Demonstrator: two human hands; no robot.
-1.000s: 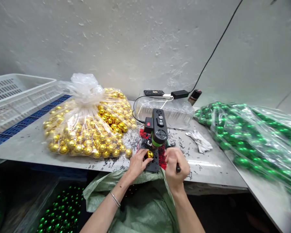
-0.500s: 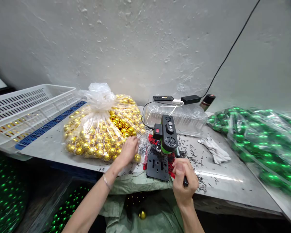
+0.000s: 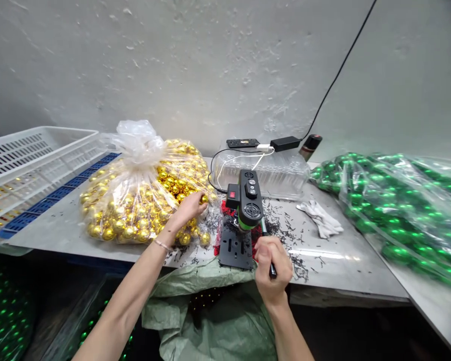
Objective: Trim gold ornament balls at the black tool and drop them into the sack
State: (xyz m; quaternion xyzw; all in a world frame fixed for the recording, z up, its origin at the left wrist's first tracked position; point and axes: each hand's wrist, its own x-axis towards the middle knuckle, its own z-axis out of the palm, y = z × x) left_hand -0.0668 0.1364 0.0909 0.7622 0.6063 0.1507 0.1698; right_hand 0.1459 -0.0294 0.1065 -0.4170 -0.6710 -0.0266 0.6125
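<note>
My left hand point(image 3: 191, 206) is at the right side of a clear plastic bag point(image 3: 139, 145) full of shiny gold balls. Its fingers pinch one gold ball point(image 3: 204, 199). My right hand point(image 3: 273, 265) is wrapped round the black-tipped lever handle point(image 3: 273, 272) of a small black press point(image 3: 251, 200). Below the press head lies its slotted black base plate point(image 3: 236, 250), with nothing seen on it. Two or more loose gold balls point(image 3: 205, 239) rest on the table left of the plate. A green woven sack point(image 3: 218, 321) hangs open below the table edge.
White baskets point(image 3: 52, 145) stand at left. Behind the press, a clear plastic box point(image 3: 285, 173) carries a black adapter point(image 3: 285, 144) and cables. A white glove point(image 3: 320, 219) and bagged green balls point(image 3: 406, 200) lie right. Black scraps point(image 3: 278, 220) litter the tabletop.
My left hand has risen slightly, and a gold ball now shows in its fingers. A gold ball seen over the sack is out of sight. My right hand stays on the lever; the view has shifted.
</note>
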